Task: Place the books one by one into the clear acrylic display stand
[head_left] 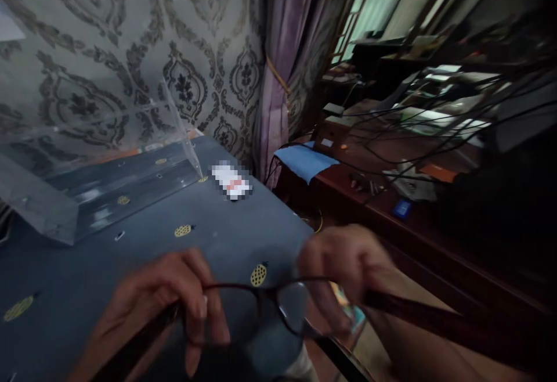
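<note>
Room: patterned grey damask wallpaper behind a worktop [130, 254] covered in dark blue cloth printed with small yellow pineapples; a purple curtain [282, 62] hangs past its far right corner.
Glasses: a dark-rimmed pair of glasses [278, 306] is held just above the near edge of the worktop, between both hands, lenses facing down and away.
Left hand: the left hand [165, 306] is closed on the left side of the frame, fingers curled over the rim and thumb beneath it.
Right hand: the right hand [348, 271] is pinched shut on the right end of the frame where the temple arm begins; it is motion-blurred.
Writing: none can be read; a small white card [230, 180] on the worktop beyond the glasses is pixelated, with only a red patch showing.
Hard to make out: the temple arms run out of view at the bottom edge; the whole right side is smeared by movement.
Around: a clear plastic box [87, 179] lies on the worktop far left of the glasses; right of the worktop stands a dark wooden desk [435, 242] with tangled black cables [435, 132], a blue cloth [304, 161] and blurred papers.
</note>
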`<state>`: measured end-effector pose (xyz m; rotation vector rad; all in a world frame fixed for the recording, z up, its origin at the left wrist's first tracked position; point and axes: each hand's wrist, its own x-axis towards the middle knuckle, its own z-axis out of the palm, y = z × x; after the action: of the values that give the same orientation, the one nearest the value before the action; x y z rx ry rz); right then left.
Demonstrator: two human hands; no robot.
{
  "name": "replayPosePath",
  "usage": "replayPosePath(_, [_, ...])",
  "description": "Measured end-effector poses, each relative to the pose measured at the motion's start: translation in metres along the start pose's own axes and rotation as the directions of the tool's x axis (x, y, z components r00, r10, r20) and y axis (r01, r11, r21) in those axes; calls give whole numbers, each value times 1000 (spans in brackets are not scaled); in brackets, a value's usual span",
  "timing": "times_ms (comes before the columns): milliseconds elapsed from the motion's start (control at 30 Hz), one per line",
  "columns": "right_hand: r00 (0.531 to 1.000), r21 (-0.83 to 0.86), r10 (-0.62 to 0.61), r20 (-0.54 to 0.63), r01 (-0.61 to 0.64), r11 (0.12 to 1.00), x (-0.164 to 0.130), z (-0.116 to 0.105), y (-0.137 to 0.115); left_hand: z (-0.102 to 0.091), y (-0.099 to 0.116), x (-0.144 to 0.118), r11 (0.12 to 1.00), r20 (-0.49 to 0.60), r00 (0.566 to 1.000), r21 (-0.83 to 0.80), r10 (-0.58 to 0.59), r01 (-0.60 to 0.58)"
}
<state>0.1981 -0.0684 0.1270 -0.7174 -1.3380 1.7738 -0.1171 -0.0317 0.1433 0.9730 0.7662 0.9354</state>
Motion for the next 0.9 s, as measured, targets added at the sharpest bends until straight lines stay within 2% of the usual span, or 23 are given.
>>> replayPosePath(67, [989, 153, -150, -19, 151, 977, 47, -7, 8, 10, 0, 27, 1000, 7, 1000, -14, -13, 13])
replayPosePath(133, [990, 191, -138, -19, 139, 972, 72, -15, 18, 15, -5, 45, 998, -30, 999, 58, -28, 29])
replayPosePath(200, [998, 142, -60, -17, 62, 988, 76, -20, 27, 14, -11, 57, 981, -50, 999, 192, -21, 30])
replayPosePath(300, [998, 10, 35, -48, -34, 999, 60, -25, 34, 10, -19, 69, 947, -46, 999, 320, 10, 5])
replayPosePath(400, [988, -103, -14, -156, -3, 995, 48, -43, 24, 8, -23, 79, 947, -76, 996, 321, 41, -14])
replayPosePath(467, [947, -206, -121, -298, 60, 977, 46, -68, 9, 3, -24, 85, 938, -111, 991, 346, 69, -26])
replayPosePath(500, [898, -286, -201, -392, 89, 954, 46, -85, 1, -1, -25, 87, 927, -126, 989, 375, 78, -25])
replayPosePath(533, [826, -394, -284, -486, 83, 915, 47, -104, -8, -7, -27, 89, 913, -136, 987, 408, 84, -22])
replayPosePath(600, [717, -648, -413, -562, -72, 758, 51, -144, -25, -21, -33, 91, 884, -151, 984, 468, 95, -14])
replayPosePath(667, [643, -810, -517, -565, -313, 496, 58, -180, -40, -35, -40, 91, 864, -150, 983, 504, 106, -16])
replayPosePath(733, [665, -812, -490, -564, -556, 181, 67, -205, -48, -45, -46, 90, 851, -141, 985, 524, 100, -11])
replayPosePath(767, [681, -783, -457, -572, -619, 59, 73, -213, -51, -49, -48, 89, 847, -137, 986, 532, 90, -4])
replayPosePath(833, [703, -738, -392, -594, -670, -82, 82, -221, -52, -51, -50, 88, 838, -135, 989, 545, 68, 17])
replayPosePath(900, [702, -714, -363, -613, -689, -127, 89, -223, -51, -51, -49, 87, 831, -136, 989, 556, 60, 26])
